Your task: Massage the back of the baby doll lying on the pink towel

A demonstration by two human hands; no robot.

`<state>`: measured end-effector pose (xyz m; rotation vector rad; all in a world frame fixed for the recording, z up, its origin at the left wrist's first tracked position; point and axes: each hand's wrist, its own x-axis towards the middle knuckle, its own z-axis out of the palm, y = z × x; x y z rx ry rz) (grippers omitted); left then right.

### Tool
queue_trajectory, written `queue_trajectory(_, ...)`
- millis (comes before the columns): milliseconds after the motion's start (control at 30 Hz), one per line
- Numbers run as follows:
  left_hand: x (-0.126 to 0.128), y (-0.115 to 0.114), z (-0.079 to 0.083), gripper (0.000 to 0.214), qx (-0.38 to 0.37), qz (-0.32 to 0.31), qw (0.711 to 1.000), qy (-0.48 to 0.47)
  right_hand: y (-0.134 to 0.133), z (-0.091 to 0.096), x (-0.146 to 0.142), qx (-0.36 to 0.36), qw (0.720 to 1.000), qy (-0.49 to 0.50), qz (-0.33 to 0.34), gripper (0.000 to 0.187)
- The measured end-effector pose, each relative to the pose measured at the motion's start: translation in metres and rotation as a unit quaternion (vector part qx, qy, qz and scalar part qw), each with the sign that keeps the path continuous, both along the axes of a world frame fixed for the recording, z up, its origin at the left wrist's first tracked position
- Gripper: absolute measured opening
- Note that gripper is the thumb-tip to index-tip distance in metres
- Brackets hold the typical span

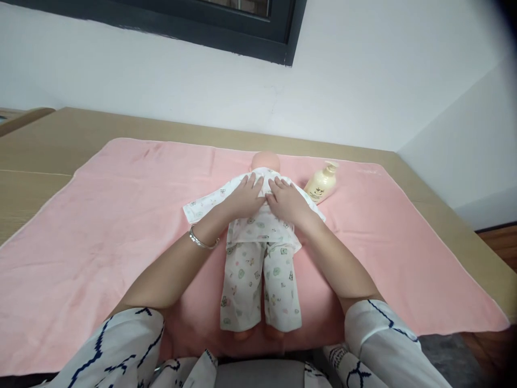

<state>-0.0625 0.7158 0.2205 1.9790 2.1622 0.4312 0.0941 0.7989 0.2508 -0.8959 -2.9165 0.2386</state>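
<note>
A baby doll (264,229) lies on a pink blanket (121,231), its bald head away from me and its feet towards me. It wears a white printed top and matching trousers (242,285). My left hand (247,196) rests flat on the left side of the doll's upper body, fingers stretched out. On the right side my right hand (285,199) lies the same way, fingers spread. The thumbs almost meet in the middle. Neither hand grips anything. Beside the doll's right-hand sleeve, a cream pump bottle (322,183) lies tilted on the blanket.
The blanket covers much of a light wooden table (92,121), which stands against a white wall (343,81). A dark window frame (278,48) is set in the wall above. The curved wooden edge of a chair (30,116) shows at the far left.
</note>
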Motion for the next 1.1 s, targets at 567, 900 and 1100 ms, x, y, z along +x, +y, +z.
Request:
queue_trajectory(567,0.026,-0.01,0.03,0.063,-0.073,0.101,0.992,-0.027,0.001,-0.007,-0.004,0.024,0.999,0.025,-0.021,0.054)
queue_trajectory(900,0.021,0.008,-0.004,0.061,0.056,0.154,0.986,-0.023,0.017,-0.028,-0.012,0.017,0.995,0.091,-0.041,0.057)
queue_trajectory(1100,0.018,0.008,-0.004,0.062,0.055,0.147,0.988,-0.016,0.021,-0.025,-0.01,0.024,0.996,0.08,-0.038,0.056)
